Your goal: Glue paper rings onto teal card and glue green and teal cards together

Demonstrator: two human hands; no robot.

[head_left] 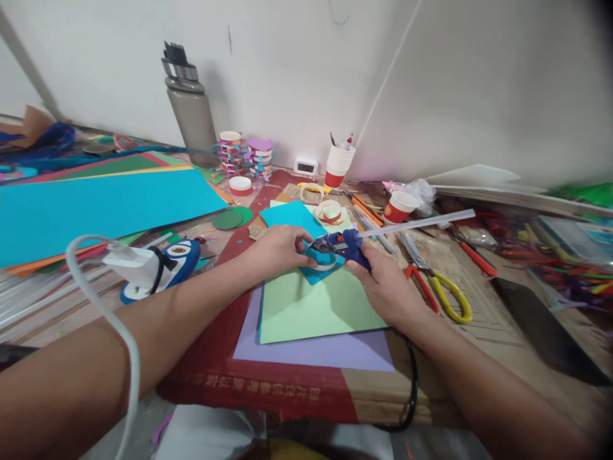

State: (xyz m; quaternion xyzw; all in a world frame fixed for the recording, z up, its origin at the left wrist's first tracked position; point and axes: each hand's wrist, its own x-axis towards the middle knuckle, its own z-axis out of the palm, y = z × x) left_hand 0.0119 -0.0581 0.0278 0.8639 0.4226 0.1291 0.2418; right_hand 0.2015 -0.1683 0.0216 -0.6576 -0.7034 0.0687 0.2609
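Note:
My right hand (385, 278) is wrapped round the handle of a blue hot glue gun (352, 244), with a long clear glue stick (421, 222) jutting out of its back end. The gun's nozzle points left, close to my left fingertips. My left hand (281, 250) pinches a pale paper ring (322, 266), its fingers partly covering it. Under the ring lies blue paper (292, 216), on top of a light green sheet (316, 310) and a purple sheet (313, 353). Just beyond my hands a cut paper-cup ring (330, 220) rests on the papers.
Scissors (450, 297) and a dark phone (546, 332) lie to the right. Left are large blue sheets (110, 207) and a white plug (131, 265) with its cable. Behind stand a bottle (191, 115), stacked paper cups (339, 165), a small clock (305, 166) and another cup (400, 207).

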